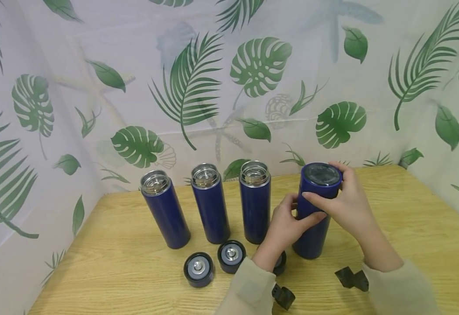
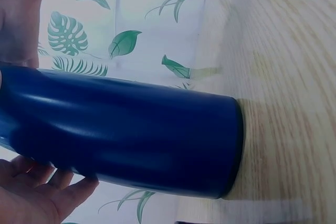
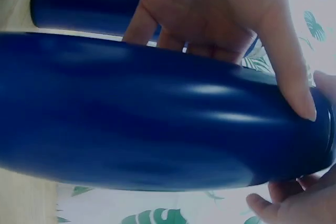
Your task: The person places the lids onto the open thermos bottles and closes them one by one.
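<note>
On the right of the table stands a dark blue thermos bottle (image 1: 311, 238) with its lid (image 1: 322, 174) on. My left hand (image 1: 286, 221) grips its upper body, the thumb lying across the front. Higher up, my right hand (image 1: 349, 203) holds the lid end between thumb and fingers. The left wrist view shows the bottle's dark base (image 2: 237, 148) down at the wooden surface. In the right wrist view, the left thumb (image 3: 294, 90) presses near the lid seam, and the right fingers (image 3: 286, 203) curl in from the lower right corner.
Left of my hands, three lidless blue bottles (image 1: 166, 214) stand in a row, steel necks showing. In front lie their lids (image 1: 199, 270), undersides up, one partly behind my left wrist. Dark straps (image 1: 283, 296) hang by both wrists. A leaf-patterned cloth (image 1: 213, 109) backs the wooden table (image 1: 134, 280).
</note>
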`<state>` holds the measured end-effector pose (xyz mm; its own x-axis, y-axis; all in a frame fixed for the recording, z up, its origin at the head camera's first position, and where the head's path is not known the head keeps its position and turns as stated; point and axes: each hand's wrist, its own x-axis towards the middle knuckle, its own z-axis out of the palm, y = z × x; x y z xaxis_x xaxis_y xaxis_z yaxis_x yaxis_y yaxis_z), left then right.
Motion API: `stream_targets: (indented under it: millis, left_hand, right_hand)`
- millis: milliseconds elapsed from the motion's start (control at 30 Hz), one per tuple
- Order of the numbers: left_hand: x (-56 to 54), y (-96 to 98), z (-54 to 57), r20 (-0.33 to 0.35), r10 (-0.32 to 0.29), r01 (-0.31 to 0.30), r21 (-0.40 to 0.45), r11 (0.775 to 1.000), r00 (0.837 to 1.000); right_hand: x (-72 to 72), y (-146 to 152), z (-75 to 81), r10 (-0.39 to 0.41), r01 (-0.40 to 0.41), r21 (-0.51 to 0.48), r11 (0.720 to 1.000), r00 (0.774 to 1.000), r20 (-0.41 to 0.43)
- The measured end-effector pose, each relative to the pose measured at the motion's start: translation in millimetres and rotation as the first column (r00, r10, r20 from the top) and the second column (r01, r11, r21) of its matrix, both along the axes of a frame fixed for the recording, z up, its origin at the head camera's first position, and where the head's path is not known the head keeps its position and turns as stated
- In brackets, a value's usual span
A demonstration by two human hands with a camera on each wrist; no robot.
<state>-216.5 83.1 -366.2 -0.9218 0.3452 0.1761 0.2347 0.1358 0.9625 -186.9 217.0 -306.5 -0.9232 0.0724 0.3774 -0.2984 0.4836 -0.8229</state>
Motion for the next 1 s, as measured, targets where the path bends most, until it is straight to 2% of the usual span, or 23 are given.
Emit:
stream_targets:
  millis: [67, 133, 167, 267, 333, 400, 433, 500, 600, 667, 767, 867, 933, 1000]
  left_hand:
    - [-0.1, 0.2, -0.5, 0.003, 0.001, -0.001, 0.004, 1.0, 1.0]
    - [-0.1, 0.3, -1.0, 0.007, 0.0, -0.001, 0.008, 1.0, 1.0]
    - [-0.1, 0.3, -1.2, 0.01, 0.001, -0.001, 0.01, 1.0, 1.0]
    - [0.4, 0.4, -1.6, 0.012, 0.003, -0.003, 0.014, 1.0, 1.0]
    - [1.1, 0.6, -1.5, 0.009, 0.003, -0.003, 0.015, 1.0, 1.0]
    - [1.8, 0.9, -1.4, 0.004, 0.003, -0.003, 0.013, 1.0, 1.0]
    - [2.1, 1.0, -1.3, 0.001, 0.003, -0.003, 0.012, 1.0, 1.0]
    - [2.4, 1.1, -1.0, -0.003, 0.007, -0.007, 0.008, 1.0, 1.0]
    - [2.5, 1.4, -0.9, -0.007, 0.011, -0.011, 0.005, 1.0, 1.0]
    - [2.6, 1.5, -0.9, -0.01, 0.015, -0.015, 0.0, 1.0, 1.0]
    - [2.4, 1.6, -0.9, -0.017, 0.013, -0.014, -0.003, 1.0, 1.0]
    - [2.0, 1.8, -0.8, -0.025, 0.011, -0.011, 0.0, 1.0, 1.0]
    - [1.8, 1.8, -0.9, -0.029, 0.012, -0.012, -0.001, 1.0, 1.0]
    - [2.0, 1.8, -1.0, -0.031, 0.015, -0.015, -0.005, 1.0, 0.999]
  right_hand:
    - [-1.0, 2.5, -1.3, 0.066, -0.067, -0.049, 0.997, 0.998, -0.013]
    - [-2.6, 7.6, -4.1, 0.169, -0.174, -0.125, 0.977, 0.984, -0.053]
    - [-3.3, 10.5, -5.9, 0.226, -0.236, -0.167, 0.957, 0.971, -0.08]
    - [-5.9, 18.1, -10.8, 0.37, -0.402, -0.273, 0.874, 0.915, -0.163]
    - [-6.2, 20.8, -12.2, 0.403, -0.444, -0.293, 0.847, 0.895, -0.192]
    - [-6.1, 21.4, -12.0, 0.405, -0.449, -0.305, 0.84, 0.893, -0.197]
    - [-5.7, 21.1, -11.3, 0.39, -0.432, -0.297, 0.852, 0.901, -0.191]
    - [-4.1, 19.4, -9.2, 0.335, -0.367, -0.251, 0.896, 0.928, -0.163]
    - [-1.5, 14.3, -5.4, 0.212, -0.224, -0.147, 0.964, 0.973, -0.095]
    - [0.1, 10.0, -2.8, 0.121, -0.125, -0.074, 0.989, 0.991, -0.058]
    - [1.9, 2.8, 0.4, 0.02, -0.021, -0.032, 0.999, 0.999, -0.036]
    - [3.1, -1.3, 2.2, -0.021, 0.02, -0.025, 0.999, 0.999, -0.049]
    - [2.4, 0.3, 0.8, 0.013, -0.016, -0.04, 0.999, 0.998, -0.056]
    - [-0.2, 6.0, -3.3, 0.128, -0.137, -0.115, 0.984, 0.988, -0.088]
